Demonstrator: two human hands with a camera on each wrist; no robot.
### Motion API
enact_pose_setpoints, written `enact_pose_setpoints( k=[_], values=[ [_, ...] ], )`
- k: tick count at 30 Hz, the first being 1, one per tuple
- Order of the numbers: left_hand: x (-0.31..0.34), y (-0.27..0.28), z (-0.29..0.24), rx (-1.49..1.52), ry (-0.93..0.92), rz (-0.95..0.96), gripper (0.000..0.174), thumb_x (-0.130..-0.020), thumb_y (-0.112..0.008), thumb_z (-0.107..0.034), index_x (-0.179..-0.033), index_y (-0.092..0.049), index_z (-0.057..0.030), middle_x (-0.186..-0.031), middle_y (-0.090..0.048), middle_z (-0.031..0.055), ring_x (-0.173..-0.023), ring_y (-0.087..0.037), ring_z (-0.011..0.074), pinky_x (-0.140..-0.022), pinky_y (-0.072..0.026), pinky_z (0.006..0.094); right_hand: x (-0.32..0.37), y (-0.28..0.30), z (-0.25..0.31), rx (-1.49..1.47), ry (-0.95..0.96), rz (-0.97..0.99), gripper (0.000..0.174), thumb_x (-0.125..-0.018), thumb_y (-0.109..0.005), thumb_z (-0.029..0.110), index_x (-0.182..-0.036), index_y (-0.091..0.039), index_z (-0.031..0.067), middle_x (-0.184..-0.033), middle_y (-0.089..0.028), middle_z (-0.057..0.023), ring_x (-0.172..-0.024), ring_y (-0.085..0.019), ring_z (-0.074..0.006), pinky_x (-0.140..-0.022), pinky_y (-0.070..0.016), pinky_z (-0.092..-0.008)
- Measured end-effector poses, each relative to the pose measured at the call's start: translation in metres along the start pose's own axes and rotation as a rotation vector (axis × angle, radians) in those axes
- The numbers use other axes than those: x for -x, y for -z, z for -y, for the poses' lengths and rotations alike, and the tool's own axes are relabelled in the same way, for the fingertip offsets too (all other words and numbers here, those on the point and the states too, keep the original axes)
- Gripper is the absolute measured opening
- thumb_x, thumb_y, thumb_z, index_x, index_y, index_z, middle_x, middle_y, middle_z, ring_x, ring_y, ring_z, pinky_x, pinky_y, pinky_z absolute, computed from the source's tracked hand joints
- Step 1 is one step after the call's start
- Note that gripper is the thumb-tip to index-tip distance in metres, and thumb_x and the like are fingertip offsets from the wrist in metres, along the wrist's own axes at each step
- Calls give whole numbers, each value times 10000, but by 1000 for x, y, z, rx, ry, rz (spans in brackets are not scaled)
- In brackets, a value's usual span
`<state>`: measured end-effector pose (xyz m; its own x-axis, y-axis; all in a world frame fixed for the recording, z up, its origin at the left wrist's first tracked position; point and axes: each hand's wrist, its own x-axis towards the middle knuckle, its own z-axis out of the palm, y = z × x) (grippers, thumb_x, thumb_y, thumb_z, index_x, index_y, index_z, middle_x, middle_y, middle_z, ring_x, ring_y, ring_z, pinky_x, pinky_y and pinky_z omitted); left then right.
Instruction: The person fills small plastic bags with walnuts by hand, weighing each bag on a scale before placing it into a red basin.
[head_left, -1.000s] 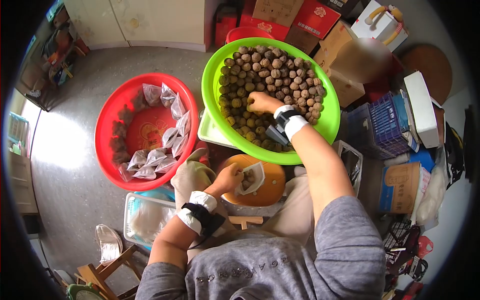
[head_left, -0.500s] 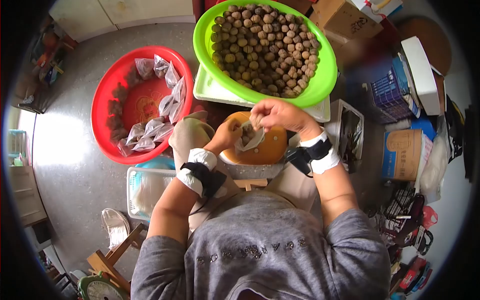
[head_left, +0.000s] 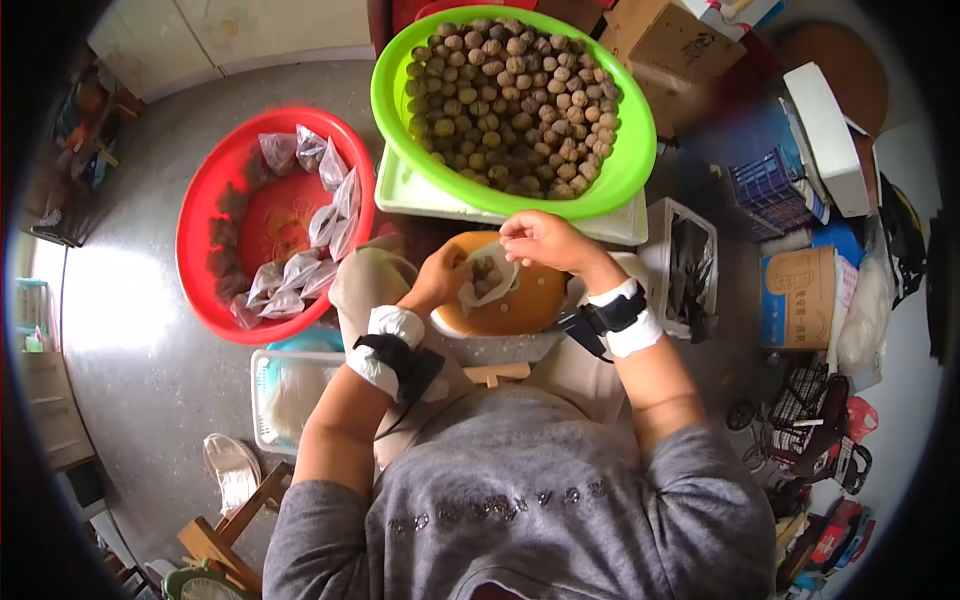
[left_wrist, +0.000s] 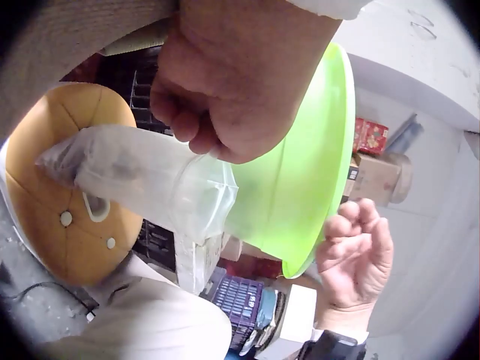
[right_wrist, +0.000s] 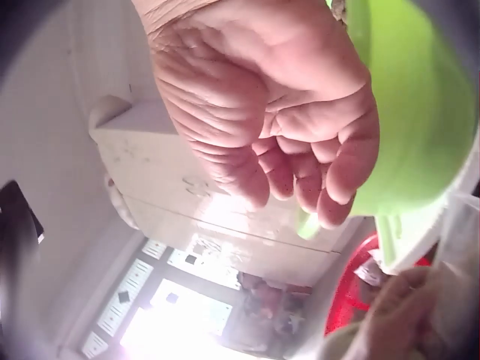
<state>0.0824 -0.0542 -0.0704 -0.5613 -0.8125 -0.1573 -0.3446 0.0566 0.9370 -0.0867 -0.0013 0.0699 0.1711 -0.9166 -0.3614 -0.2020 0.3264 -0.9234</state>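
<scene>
My left hand (head_left: 438,278) grips the rim of a clear plastic bag (head_left: 490,287) with several walnuts in its bottom. In the left wrist view that bag (left_wrist: 150,176) hangs over an orange padded stool (left_wrist: 45,172), its mouth spread. Close by the bag's mouth is my right hand (head_left: 553,243), palm up and fingers loosely bent; the right wrist view shows nothing between those fingers. Beyond it, walnuts (head_left: 520,110) fill a large green basin (head_left: 637,150). At the left, a red basin (head_left: 190,265) holds knotted bags of walnuts (head_left: 335,215) around its edge.
The green basin stands on a white foam box (head_left: 400,190). A white basket (head_left: 262,400) with plastic bags sits beside my left leg. To the right are a grey bin (head_left: 708,270), a blue crate (head_left: 765,185) and a cardboard box (head_left: 800,300).
My right hand came back from among the walnuts to the bag, holding a walnut at its fingertips, and has let it go. The left hand keeps its grip on the bag.
</scene>
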Motion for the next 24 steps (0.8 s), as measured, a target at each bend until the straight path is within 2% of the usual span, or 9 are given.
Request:
enact_pose_setpoints(
  k=[4,6,12,16,17,19,20,23,24],
  values=[
    [5,-2,0,-31,-25,-11,142,-698,-531,-111,-776,-512,6,-664,-557,74,-594,-517,115,-548,-427,253,3,51,47,-120,193,59,196,-772,-530,144,-916,-484,18,-800,-559,-48,-689,-555,-108,-558,-444,-200],
    [6,0,-7,-33,39,35,198,-679,-508,-165,-801,-525,-9,-735,-548,182,-724,-548,306,-635,-425,342,-11,81,62,-56,153,-43,197,-770,-534,145,-915,-483,23,-800,-559,-50,-695,-555,-112,-557,-449,-204],
    [6,1,-14,-48,35,41,184,-680,-495,-155,-788,-514,-7,-716,-540,178,-698,-540,307,-618,-418,342,-97,129,62,516,-140,-232,205,-733,-532,110,-890,-479,-11,-735,-523,-54,-618,-515,-102,-479,-407,-217],
    [5,3,-17,-28,76,67,184,-677,-507,-148,-791,-506,-3,-704,-539,172,-682,-540,290,-610,-415,340,-148,121,35,784,-88,-44,263,-675,-576,171,-854,-500,-6,-731,-542,-99,-588,-516,-164,-497,-406,-303],
    [3,0,-9,-30,66,60,174,-672,-559,-116,-800,-514,-7,-659,-534,72,-594,-496,125,-554,-414,252,-162,116,29,892,-79,0,300,-651,-590,193,-861,-509,-5,-749,-551,-119,-614,-529,-202,-531,-415,-323],
    [4,2,-13,-51,59,53,176,-676,-559,-120,-804,-514,-7,-665,-536,68,-600,-497,120,-555,-414,250,-175,98,21,1141,50,22,367,-603,-608,218,-894,-537,6,-835,-568,-170,-737,-551,-296,-633,-435,-353],
    [4,2,-14,-59,56,50,177,-679,-559,-121,-805,-514,-7,-668,-537,66,-603,-498,118,-555,-413,249,-182,91,20,1235,-28,160,363,-604,-609,212,-900,-551,8,-882,-564,-176,-823,-539,-310,-694,-428,-368],
    [2,1,-6,-31,70,62,186,-677,-561,-127,-811,-514,-6,-683,-541,73,-619,-505,125,-563,-415,253,-178,74,9,1326,-65,223,334,-597,-618,203,-863,-570,7,-858,-569,-176,-802,-545,-303,-698,-426,-368],
    [2,0,-7,-18,77,67,184,-678,-543,-132,-808,-513,-5,-694,-541,106,-642,-516,181,-580,-416,280,-182,76,3,1312,-37,208,341,-597,-619,203,-868,-567,4,-854,-570,-175,-797,-546,-305,-695,-427,-368]
  ],
)
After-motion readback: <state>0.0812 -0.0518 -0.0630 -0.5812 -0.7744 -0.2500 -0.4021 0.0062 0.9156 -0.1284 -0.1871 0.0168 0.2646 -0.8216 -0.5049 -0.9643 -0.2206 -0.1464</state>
